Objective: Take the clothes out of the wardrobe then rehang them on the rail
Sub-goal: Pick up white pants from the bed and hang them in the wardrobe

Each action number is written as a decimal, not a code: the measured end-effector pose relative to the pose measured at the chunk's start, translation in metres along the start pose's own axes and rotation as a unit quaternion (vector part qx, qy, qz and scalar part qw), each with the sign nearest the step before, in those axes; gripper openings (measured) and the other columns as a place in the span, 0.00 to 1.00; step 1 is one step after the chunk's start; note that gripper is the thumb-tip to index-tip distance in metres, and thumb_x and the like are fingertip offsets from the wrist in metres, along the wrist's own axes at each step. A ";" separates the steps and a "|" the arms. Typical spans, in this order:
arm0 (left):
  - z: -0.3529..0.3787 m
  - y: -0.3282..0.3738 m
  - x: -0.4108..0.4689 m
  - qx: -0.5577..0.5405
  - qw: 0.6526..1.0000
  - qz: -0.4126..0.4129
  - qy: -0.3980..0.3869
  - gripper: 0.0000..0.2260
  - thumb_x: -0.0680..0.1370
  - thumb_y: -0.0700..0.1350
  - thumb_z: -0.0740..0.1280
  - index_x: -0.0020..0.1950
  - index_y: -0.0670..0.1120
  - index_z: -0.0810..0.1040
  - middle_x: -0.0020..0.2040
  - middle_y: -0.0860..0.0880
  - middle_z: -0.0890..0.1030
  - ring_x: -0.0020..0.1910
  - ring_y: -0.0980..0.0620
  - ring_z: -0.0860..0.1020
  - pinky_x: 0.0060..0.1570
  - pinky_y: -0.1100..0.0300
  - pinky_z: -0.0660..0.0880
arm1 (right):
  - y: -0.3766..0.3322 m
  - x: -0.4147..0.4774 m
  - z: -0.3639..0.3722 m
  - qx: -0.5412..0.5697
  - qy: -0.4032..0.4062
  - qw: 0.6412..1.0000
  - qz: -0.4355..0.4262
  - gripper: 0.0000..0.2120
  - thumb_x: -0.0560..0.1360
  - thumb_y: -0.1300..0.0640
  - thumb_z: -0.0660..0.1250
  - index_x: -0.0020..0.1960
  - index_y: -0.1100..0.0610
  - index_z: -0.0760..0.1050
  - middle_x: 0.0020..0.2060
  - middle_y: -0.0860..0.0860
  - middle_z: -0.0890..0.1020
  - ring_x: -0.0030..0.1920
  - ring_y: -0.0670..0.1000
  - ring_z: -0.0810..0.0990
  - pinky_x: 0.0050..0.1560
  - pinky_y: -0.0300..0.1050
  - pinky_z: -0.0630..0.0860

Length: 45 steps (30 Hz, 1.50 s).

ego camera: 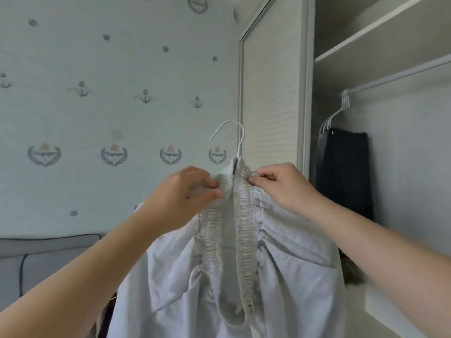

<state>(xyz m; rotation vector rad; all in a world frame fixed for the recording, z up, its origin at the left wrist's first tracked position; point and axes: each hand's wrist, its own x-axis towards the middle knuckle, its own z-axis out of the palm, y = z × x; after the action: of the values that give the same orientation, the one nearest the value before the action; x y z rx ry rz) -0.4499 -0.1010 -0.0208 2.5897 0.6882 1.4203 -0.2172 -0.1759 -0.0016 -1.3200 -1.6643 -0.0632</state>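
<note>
Open wardrobe (415, 167) at right: a dark garment (344, 174) hangs from the rail (395, 78) among bunched white hangers (336, 113), with a shelf (380, 37) above. Slatted door (271, 93) just behind the work. Anchor-patterned wallpaper (97, 69) at left, grey sofa (36, 262) below. Pale garment (280, 276) on a white hanger (238, 135) is outside the wardrobe. Left hand (180, 191) and right hand (283, 186), both raised, each pinch its gathered waistband.

White hanger (238, 137): only hook shows, rest hidden inside pale garment (292, 276). Garment bottom cut off at lower edge. Rail (402, 75) runs off right edge. Sofa (44, 259) cut at left edge. Dark fuzzy thing (351, 270), lower right, half hidden: cannot tell what.
</note>
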 end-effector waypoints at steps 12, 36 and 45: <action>0.172 0.030 0.138 -0.161 0.987 -0.022 -0.005 0.19 0.70 0.60 0.75 0.39 0.48 0.72 0.31 0.49 0.78 0.26 0.56 0.73 0.26 0.62 0.69 | 0.081 -0.004 -0.129 -0.116 0.017 0.986 0.116 0.17 0.78 0.53 0.68 0.43 0.68 0.78 0.37 0.65 0.78 0.37 0.52 0.72 0.40 0.52 0.70; 0.322 0.072 0.302 -0.402 0.844 0.154 -0.320 0.24 0.74 0.68 0.64 0.47 0.47 0.81 0.40 0.51 0.84 0.35 0.57 0.82 0.37 0.64 0.73 | 0.189 0.111 -0.221 0.152 0.364 0.851 0.348 0.09 0.77 0.69 0.64 0.57 0.68 0.75 0.40 0.60 0.85 0.35 0.54 0.85 0.29 0.43 0.79; 0.370 0.057 0.353 -0.219 0.960 0.153 -0.082 0.15 0.84 0.48 0.58 0.37 0.48 0.68 0.35 0.50 0.74 0.32 0.52 0.74 0.29 0.59 0.65 | 0.234 0.149 -0.244 0.115 0.315 0.879 0.339 0.10 0.76 0.60 0.71 0.53 0.65 0.79 0.45 0.59 0.86 0.45 0.55 0.86 0.41 0.49 0.83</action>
<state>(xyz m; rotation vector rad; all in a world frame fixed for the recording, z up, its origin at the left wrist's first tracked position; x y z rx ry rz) 0.0360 0.0466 0.0635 2.4791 -0.0559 1.2310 0.1275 -0.1109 0.1147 -1.4274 -0.5915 0.1108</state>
